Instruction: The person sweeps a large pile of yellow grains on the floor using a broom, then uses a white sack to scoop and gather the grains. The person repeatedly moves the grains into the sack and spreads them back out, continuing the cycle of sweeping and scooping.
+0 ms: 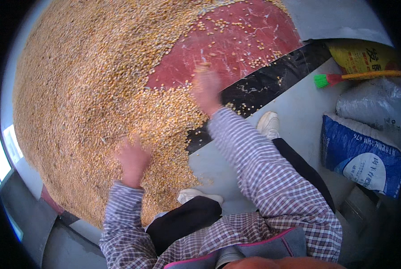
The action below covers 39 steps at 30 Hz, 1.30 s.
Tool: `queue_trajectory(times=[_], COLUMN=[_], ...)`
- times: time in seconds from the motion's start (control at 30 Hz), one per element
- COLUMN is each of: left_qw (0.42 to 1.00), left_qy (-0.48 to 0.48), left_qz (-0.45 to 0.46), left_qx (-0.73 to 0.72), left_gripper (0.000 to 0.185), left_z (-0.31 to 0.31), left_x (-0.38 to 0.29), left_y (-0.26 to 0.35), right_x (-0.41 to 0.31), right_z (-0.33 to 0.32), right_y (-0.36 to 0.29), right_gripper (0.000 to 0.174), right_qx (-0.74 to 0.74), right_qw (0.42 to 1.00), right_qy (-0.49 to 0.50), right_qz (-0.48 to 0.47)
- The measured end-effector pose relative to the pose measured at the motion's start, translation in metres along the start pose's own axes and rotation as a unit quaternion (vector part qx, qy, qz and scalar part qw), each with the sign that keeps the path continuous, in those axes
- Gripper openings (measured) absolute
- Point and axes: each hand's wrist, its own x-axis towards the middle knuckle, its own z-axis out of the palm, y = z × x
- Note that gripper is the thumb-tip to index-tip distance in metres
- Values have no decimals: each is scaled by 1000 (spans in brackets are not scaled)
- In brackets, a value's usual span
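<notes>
A wide heap of yellow corn kernels (86,84) spreads over the floor before me. Over its near part is my left hand (133,159), blurred, fingers pointing at the kernels; whether it holds any is hidden. Farther forward, at the right edge of the heap, my right hand (207,89) is blurred by motion. Kernels show around its fingertips, above a red floor panel (193,50) with scattered grains. I cannot make out whether these kernels are gripped or loose.
A black floor band (274,74) borders the red panel. My white shoes (269,122) stand on grey floor beside the heap. On the right lie a blue printed sack (338,144), a whitish plastic sack (368,101), a yellow sack (351,53) and a green-bristled broom (321,81).
</notes>
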Motion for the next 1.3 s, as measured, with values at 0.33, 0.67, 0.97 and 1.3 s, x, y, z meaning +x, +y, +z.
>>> queue_trajectory(times=[0.33, 0.67, 0.97, 1.3], left_qw=[799, 813, 960, 960], left_qy=[156, 52, 265, 266], left_qz=[580, 533, 88, 78], left_qx=[-39, -230, -16, -47], left_gripper=[49, 52, 70, 70], left_z=[85, 98, 32, 22], left_x=[-24, 65, 133, 138], left_y=[217, 194, 54, 73], right_x=[-112, -80, -38, 61], right_z=[-49, -13, -103, -64], right_y=[104, 29, 169, 117], right_gripper=[66, 75, 56, 69], right_qx=[-27, 56, -114, -19], right_qw=[990, 998, 958, 993], right_qy=[98, -29, 206, 118], right_qz=[97, 4, 163, -21])
